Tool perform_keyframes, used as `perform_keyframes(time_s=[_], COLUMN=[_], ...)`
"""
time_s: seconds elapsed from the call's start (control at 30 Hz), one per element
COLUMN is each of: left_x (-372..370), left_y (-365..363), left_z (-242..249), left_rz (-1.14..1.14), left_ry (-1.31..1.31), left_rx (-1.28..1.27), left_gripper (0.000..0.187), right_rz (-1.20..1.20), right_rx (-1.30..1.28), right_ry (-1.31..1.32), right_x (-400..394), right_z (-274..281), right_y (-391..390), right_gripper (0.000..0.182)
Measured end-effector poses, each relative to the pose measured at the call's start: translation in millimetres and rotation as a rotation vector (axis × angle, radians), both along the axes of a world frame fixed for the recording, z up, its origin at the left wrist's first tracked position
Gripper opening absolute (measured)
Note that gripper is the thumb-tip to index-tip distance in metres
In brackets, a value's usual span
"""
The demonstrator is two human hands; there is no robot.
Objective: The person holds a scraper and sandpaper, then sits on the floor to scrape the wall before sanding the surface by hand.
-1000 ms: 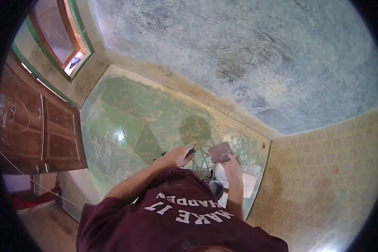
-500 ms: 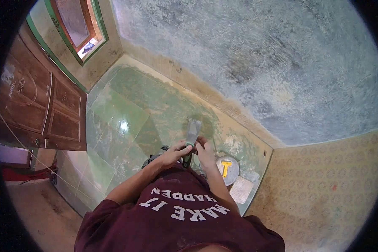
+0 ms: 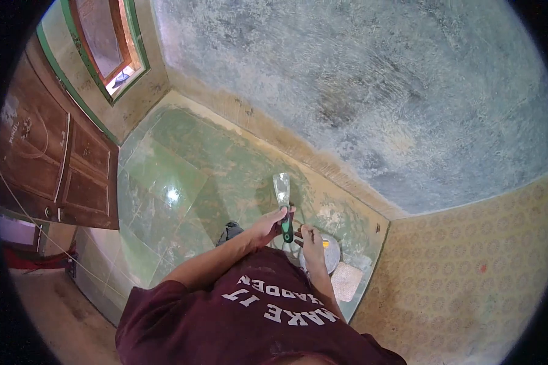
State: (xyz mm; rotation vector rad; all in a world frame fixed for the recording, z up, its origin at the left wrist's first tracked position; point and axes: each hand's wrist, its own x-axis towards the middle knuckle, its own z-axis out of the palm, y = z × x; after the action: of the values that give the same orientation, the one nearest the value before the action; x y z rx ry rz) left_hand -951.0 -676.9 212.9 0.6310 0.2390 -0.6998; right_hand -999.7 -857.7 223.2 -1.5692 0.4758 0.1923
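Observation:
A putty knife [image 3: 282,188] with a flat metal blade and a green and black handle is gripped by my left hand [image 3: 269,226], the blade pointing away from me. Just right of its handle, my right hand [image 3: 312,244] is apart from it, fingers loosely bent and separated, with nothing visible in them. Beneath and beside that hand is a round grey container [image 3: 332,260]. On its top a yellow tool [image 3: 326,244] shows only in part, the rest covered by my hand.
A pale rectangular slab [image 3: 347,281] lies on the green tiled floor [image 3: 158,164] beside the container. A rough grey-blue wall [image 3: 371,79] rises ahead, and a patterned wall [image 3: 463,267] stands at right. At left are a brown wooden door [image 3: 61,152] and a window [image 3: 103,42].
My right hand has come off the putty knife and moved right and down, over the container's edge. The knife now stays in my left hand alone. The view has shifted slightly.

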Motion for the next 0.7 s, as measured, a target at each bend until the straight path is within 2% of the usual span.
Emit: perform_keyframes(time_s=[0.07,0.2,0.27,0.3,0.33,0.4,0.43,0.47,0.53,0.57,0.6,0.67,0.7], left_x=[12.8,27.9,32.2,34.3,40.4,56.1,58.8,65.6,71.6,74.6,69.8,55.0,42.3], left_y=[-7.7,-14.5,-18.3,-15.9,-15.8,-11.3,1.0,11.7,38.5,49.5,57.4,65.9,70.3], left_z=[-5.7,17.6,30.1,45.4,40.2,26.1,43.1,44.4,40.6,26.7,24.2,24.5,41.9], left_rz=[0.038,-0.016,-0.103,-0.123,-0.127,-0.077,-0.048,-0.038,-0.228,-0.263,-0.255,-0.247,-0.312], left_ry=[-0.011,-0.171,-0.239,-0.352,-0.351,-0.434,-0.577,-0.568,-0.619,-0.645,-0.646,-0.685,-0.607], left_rx=[-0.027,0.056,0.198,0.316,0.319,0.544,0.631,0.637,0.674,0.784,0.782,0.610,0.667], left_gripper=[0.048,0.046,0.043,0.040,0.040,0.041,0.044,0.044,0.046,0.045,0.045,0.051,0.057], right_rz=[0.078,0.126,0.136,0.133,0.206,0.285,0.286,0.295,0.285,0.346,0.404,0.459,0.590], right_rx=[0.117,0.208,0.249,0.251,0.251,0.258,0.251,0.243,0.257,0.202,0.143,0.120,0.073], right_ry=[0.030,-0.020,-0.038,-0.041,-0.040,-0.041,-0.048,-0.050,-0.040,-0.021,-0.002,0.005,-0.012], right_x=[-2.3,2.7,9.2,14.8,18.9,26.5,29.8,33.1,33.0,34.0,35.0,31.5,30.0], right_z=[8.8,20.0,36.0,37.3,38.3,36.7,34.8,32.8,49.8,54.6,57.3,46.0,39.1], right_y=[-7.6,1.4,12.5,13.0,13.3,17.8,20.2,22.6,35.8,39.0,39.0,29.1,21.9], right_gripper=[0.029,0.029,0.030,0.030,0.030,0.031,0.030,0.029,0.025,0.023,0.021,0.020,0.022])
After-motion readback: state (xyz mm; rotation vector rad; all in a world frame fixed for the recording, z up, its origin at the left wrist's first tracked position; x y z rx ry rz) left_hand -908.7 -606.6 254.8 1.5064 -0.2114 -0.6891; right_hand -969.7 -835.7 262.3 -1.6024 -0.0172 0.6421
